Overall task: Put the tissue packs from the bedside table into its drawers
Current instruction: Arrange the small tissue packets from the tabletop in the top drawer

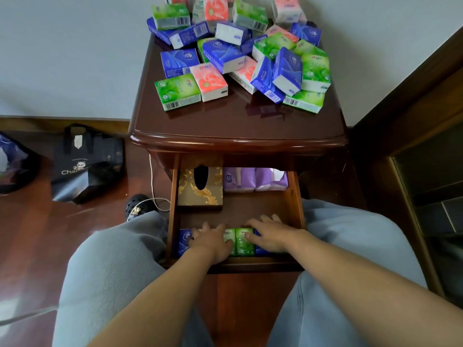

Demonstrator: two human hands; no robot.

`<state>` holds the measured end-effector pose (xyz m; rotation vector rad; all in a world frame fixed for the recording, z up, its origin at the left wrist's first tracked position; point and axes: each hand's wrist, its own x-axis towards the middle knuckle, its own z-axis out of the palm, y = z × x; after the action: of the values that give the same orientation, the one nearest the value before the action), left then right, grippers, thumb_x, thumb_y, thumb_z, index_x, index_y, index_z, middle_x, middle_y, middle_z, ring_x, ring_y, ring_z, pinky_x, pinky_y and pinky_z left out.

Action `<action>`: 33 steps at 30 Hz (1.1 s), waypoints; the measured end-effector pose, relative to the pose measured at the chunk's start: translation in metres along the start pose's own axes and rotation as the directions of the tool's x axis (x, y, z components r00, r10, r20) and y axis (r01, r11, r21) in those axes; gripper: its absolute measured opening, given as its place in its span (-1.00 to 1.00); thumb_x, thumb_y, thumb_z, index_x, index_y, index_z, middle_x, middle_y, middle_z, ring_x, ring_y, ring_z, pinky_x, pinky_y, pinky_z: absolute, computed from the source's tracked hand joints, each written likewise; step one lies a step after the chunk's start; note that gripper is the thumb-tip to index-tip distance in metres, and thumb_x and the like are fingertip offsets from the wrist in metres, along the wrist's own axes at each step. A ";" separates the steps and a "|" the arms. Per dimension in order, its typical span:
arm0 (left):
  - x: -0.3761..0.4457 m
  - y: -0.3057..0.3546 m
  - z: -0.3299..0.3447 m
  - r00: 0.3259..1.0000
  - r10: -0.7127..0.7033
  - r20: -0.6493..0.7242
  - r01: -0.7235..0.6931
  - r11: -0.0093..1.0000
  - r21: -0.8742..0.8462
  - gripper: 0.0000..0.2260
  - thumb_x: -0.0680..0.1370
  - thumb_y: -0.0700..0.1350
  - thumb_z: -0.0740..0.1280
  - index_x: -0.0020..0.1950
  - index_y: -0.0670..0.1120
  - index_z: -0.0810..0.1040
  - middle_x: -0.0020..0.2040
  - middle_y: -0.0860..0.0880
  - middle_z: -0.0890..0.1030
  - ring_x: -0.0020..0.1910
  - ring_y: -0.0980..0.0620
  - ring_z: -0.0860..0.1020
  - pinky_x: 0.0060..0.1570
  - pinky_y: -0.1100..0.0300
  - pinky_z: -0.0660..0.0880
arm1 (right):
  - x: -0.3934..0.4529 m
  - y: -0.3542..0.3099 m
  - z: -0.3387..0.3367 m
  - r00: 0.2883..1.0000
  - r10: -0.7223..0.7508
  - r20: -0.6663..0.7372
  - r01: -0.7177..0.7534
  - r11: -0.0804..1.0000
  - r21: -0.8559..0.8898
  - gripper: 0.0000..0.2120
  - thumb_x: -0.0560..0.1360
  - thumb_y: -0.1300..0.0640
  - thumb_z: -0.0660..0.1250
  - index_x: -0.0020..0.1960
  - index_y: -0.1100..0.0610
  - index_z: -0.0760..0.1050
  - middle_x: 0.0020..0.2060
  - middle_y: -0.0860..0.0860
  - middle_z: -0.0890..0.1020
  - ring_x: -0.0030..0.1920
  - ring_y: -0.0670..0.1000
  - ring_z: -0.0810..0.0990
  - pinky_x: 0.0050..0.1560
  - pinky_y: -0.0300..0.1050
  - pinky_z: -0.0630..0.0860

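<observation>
Tissue packs (241, 241) in drawer (297, 201) half hidden under flat, spread left hand (210, 240); right hand (269, 236)

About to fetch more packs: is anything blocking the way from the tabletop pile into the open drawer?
Nothing visible blocks it. The drawer is open, with bare floor between the gold tissue box, purple packs and front row.

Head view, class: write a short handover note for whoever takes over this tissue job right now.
Left hand and right hand: both in the open drawer, resting on the front row of packs.
Green packs stand between the hands, a blue pack at the left end.
Done: that front row is started.
Left: the pile of packs on the bedside table.
</observation>
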<state>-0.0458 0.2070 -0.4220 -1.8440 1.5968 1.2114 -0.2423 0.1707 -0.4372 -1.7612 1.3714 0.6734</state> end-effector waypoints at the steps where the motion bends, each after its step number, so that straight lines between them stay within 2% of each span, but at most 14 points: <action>1: -0.005 -0.002 -0.002 0.999 0.013 -0.037 -0.015 0.999 -0.046 -0.43 0.67 0.17 0.21 0.65 0.12 0.14 0.63 -0.20 0.10 0.60 -0.40 0.02 0.54 -0.29 0.16 | -0.003 -0.002 -0.001 0.998 -0.005 -0.069 0.009 0.999 0.052 -0.45 0.65 -0.34 0.08 0.59 -0.21 0.17 0.56 0.04 0.26 0.56 0.21 0.16 0.51 0.26 0.27; 4: -0.023 -0.002 -0.016 0.959 0.055 -0.279 -0.132 0.955 -0.266 -0.44 0.66 0.18 0.25 0.61 0.01 0.25 0.55 -0.16 0.27 0.53 -0.27 0.23 0.48 -0.18 0.29 | -0.014 -0.009 -0.007 0.934 0.026 -0.355 0.100 0.938 0.331 -0.45 0.65 -0.30 0.16 0.56 -0.09 0.28 0.49 0.02 0.33 0.51 0.09 0.28 0.50 0.08 0.30; 7: -0.045 -0.001 -0.045 0.857 -0.005 -0.515 -0.299 0.811 -0.504 -0.43 0.63 0.19 0.32 0.55 -0.05 0.32 0.46 -0.11 0.36 0.48 -0.16 0.34 0.44 -0.15 0.37 | -0.032 -0.011 -0.022 0.802 0.224 -0.553 0.264 0.698 0.665 -0.46 0.60 -0.24 0.34 0.47 -0.02 0.37 0.41 0.01 0.47 0.31 -0.04 0.52 0.29 -0.20 0.44; 8: -0.053 -0.001 -0.058 0.826 -0.045 -0.563 -0.349 0.742 -0.572 -0.39 0.61 0.19 0.35 0.57 -0.07 0.30 0.47 -0.11 0.35 0.48 -0.15 0.34 0.47 -0.14 0.35 | -0.039 -0.010 -0.031 0.753 0.307 -0.582 0.313 0.611 0.727 -0.39 0.58 -0.22 0.40 0.49 0.05 0.35 0.38 0.04 0.50 0.23 -0.06 0.57 0.19 -0.27 0.45; 9: -0.059 -0.002 -0.070 0.795 -0.087 -0.600 -0.389 0.685 -0.616 -0.32 0.60 0.19 0.38 0.59 -0.09 0.25 0.50 -0.12 0.32 0.50 -0.15 0.32 0.51 -0.11 0.31 | -0.045 -0.008 -0.040 0.706 0.385 -0.595 0.348 0.543 0.764 -0.30 0.56 -0.20 0.43 0.53 0.14 0.30 0.39 0.09 0.50 0.20 -0.04 0.59 0.17 -0.27 0.46; 11: -0.071 -0.001 -0.094 0.737 -0.166 -0.655 -0.436 0.624 -0.649 -0.16 0.56 0.22 0.42 0.65 -0.15 0.12 0.55 -0.19 0.23 0.56 -0.19 0.24 0.56 -0.07 0.22 | -0.056 -0.001 -0.062 0.599 0.517 -0.611 0.399 0.469 0.788 -0.15 0.51 -0.20 0.48 0.57 0.25 0.24 0.44 0.17 0.43 0.32 0.09 0.57 0.30 -0.13 0.48; 13: -0.079 0.001 -0.116 0.708 -0.242 -0.664 -0.460 0.555 -0.693 -0.05 0.51 0.23 0.47 0.66 -0.16 0.05 0.58 -0.22 0.18 0.58 -0.22 0.20 0.58 -0.12 0.19 | -0.066 0.005 -0.085 0.508 0.581 -0.636 0.474 0.428 0.769 -0.08 0.42 -0.27 0.54 0.53 0.26 0.31 0.44 0.20 0.44 0.43 0.19 0.49 0.48 0.04 0.42; 14: -0.081 0.001 -0.125 0.702 -0.274 -0.657 -0.465 0.523 -0.715 -0.01 0.48 0.23 0.50 0.67 -0.16 0.03 0.59 -0.23 0.17 0.59 -0.22 0.18 0.59 -0.15 0.18 | -0.070 0.007 -0.095 0.489 0.589 -0.643 0.510 0.405 0.759 -0.07 0.37 -0.29 0.56 0.51 0.23 0.34 0.42 0.19 0.47 0.45 0.18 0.48 0.51 0.11 0.40; 16: -0.082 0.000 -0.139 0.703 -0.328 -0.631 -0.452 0.478 -0.753 0.08 0.43 0.24 0.55 0.68 -0.15 -0.03 0.62 -0.21 0.14 0.62 -0.21 0.15 0.60 -0.16 0.16 | -0.075 0.009 -0.113 0.502 0.589 -0.633 0.547 0.351 0.760 -0.05 0.34 -0.27 0.60 0.51 0.18 0.31 0.42 0.15 0.49 0.43 0.11 0.51 0.52 0.11 0.41; 20: -0.072 -0.009 -0.153 0.710 -0.382 -0.592 -0.452 0.397 -0.799 0.15 0.36 0.21 0.62 0.68 -0.07 -0.06 0.64 -0.12 0.19 0.62 -0.17 0.20 0.59 -0.16 0.19 | -0.070 0.006 -0.126 0.546 0.620 -0.563 0.536 0.258 0.804 0.01 0.32 -0.26 0.64 0.52 0.12 0.20 0.37 0.01 0.49 0.33 -0.01 0.53 0.40 -0.10 0.40; 24: -0.052 -0.013 -0.151 0.707 -0.375 -0.599 -0.515 0.308 -0.800 0.08 0.34 0.12 0.66 0.64 0.01 0.04 0.56 -0.03 0.33 0.55 -0.11 0.34 0.54 -0.12 0.30 | -0.059 0.004 -0.118 0.541 0.627 -0.560 0.483 0.314 0.817 -0.04 0.36 -0.23 0.62 0.50 0.12 0.16 0.36 0.02 0.41 0.38 0.05 0.46 0.38 -0.10 0.35; 28: -0.038 -0.019 -0.141 0.704 -0.364 -0.610 -0.568 0.226 -0.791 0.07 0.28 0.17 0.69 0.59 0.12 0.08 0.46 0.04 0.42 0.43 -0.02 0.43 0.50 -0.09 0.36 | -0.048 0.007 -0.112 0.501 0.634 -0.590 0.527 0.318 0.789 -0.09 0.36 -0.23 0.61 0.45 0.07 0.18 0.35 0.00 0.43 0.37 0.03 0.49 0.38 -0.13 0.36; 31: -0.037 -0.020 -0.136 0.676 -0.379 -0.632 -0.594 0.229 -0.771 0.06 0.24 0.21 0.69 0.56 0.12 0.13 0.33 0.12 0.43 0.35 0.04 0.46 0.42 0.03 0.39 | -0.048 0.010 -0.110 0.494 0.632 -0.597 0.530 0.324 0.783 -0.05 0.28 -0.31 0.63 0.42 0.04 0.19 0.32 -0.03 0.46 0.32 0.02 0.53 0.40 -0.10 0.41; 33: -0.039 -0.020 -0.136 0.668 -0.383 -0.638 -0.590 0.249 -0.768 0.08 0.22 0.23 0.69 0.56 0.09 0.13 0.33 0.12 0.42 0.36 0.04 0.46 0.42 0.03 0.40 | -0.050 0.010 -0.110 0.497 0.636 -0.590 0.530 0.317 0.787 -0.01 0.23 -0.35 0.64 0.41 0.04 0.20 0.32 -0.01 0.49 0.30 0.01 0.55 0.44 -0.02 0.45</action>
<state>0.0209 0.1295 -0.3213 -3.5283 1.2935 1.9726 -0.2723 0.1049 -0.3392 -0.8298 1.8579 -1.2179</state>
